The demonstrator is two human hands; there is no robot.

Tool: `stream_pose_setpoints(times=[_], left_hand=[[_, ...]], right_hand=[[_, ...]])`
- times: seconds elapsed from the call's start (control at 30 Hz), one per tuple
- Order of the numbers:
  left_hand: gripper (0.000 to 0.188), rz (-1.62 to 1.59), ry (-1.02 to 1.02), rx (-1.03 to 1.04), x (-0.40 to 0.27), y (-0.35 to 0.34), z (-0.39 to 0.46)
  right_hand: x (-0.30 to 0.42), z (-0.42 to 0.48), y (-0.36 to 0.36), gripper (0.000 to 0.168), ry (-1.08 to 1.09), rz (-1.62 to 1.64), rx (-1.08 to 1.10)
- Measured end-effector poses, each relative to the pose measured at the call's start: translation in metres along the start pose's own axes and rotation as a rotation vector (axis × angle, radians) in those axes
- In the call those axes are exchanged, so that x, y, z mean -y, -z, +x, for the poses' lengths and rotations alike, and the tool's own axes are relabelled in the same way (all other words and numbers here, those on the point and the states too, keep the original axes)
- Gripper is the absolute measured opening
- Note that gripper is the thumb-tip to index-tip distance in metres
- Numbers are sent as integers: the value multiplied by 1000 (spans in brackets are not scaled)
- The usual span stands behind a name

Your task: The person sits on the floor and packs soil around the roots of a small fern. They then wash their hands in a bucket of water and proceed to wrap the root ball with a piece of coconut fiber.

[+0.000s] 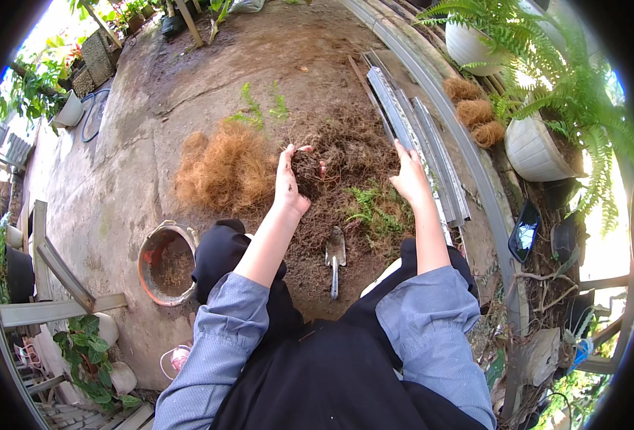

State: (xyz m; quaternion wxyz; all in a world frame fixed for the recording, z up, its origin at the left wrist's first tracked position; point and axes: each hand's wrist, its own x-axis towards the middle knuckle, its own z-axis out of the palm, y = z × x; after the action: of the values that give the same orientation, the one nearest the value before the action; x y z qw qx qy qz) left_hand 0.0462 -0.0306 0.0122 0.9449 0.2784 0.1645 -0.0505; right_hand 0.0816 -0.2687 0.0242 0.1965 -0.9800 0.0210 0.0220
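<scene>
My left hand cups a dark clump of soil and roots, its fingers curled around the far side. Apart from it, my right hand holds nothing, fingers spread, at the right edge of a heap of loose soil and root fibre. Left of the clump lies a fluffy pile of orange-brown coconut fibre. Green fern fronds rest on the soil between my arms. A metal hand trowel lies between my knees, its blade pointing away from me.
A round pot stands beside my left knee. Metal channels lie along the right, near a concrete edge. Beyond are fibre bundles, white pots of ferns and a phone. Small fern sprigs lie farther off.
</scene>
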Motion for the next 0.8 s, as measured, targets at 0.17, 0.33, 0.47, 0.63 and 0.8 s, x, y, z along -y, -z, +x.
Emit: stream_pose_setpoints(times=[0.17, 0.33, 0.47, 0.63, 0.8], left_hand=[[35, 80, 76, 45, 4, -2, -5], [36, -34, 56, 117, 19, 3, 1], [37, -3, 28, 143, 23, -5, -6], [49, -22, -1, 158, 30, -8, -3], [59, -128, 33, 160, 32, -19, -11]], right_hand=[[2, -10, 17, 95, -45, -108, 97], [39, -35, 27, 48, 272, 421, -41], [70, -64, 12, 40, 672, 530, -121], [83, -79, -13, 49, 810, 378, -215], [83, -78, -20, 53, 714, 324, -281]])
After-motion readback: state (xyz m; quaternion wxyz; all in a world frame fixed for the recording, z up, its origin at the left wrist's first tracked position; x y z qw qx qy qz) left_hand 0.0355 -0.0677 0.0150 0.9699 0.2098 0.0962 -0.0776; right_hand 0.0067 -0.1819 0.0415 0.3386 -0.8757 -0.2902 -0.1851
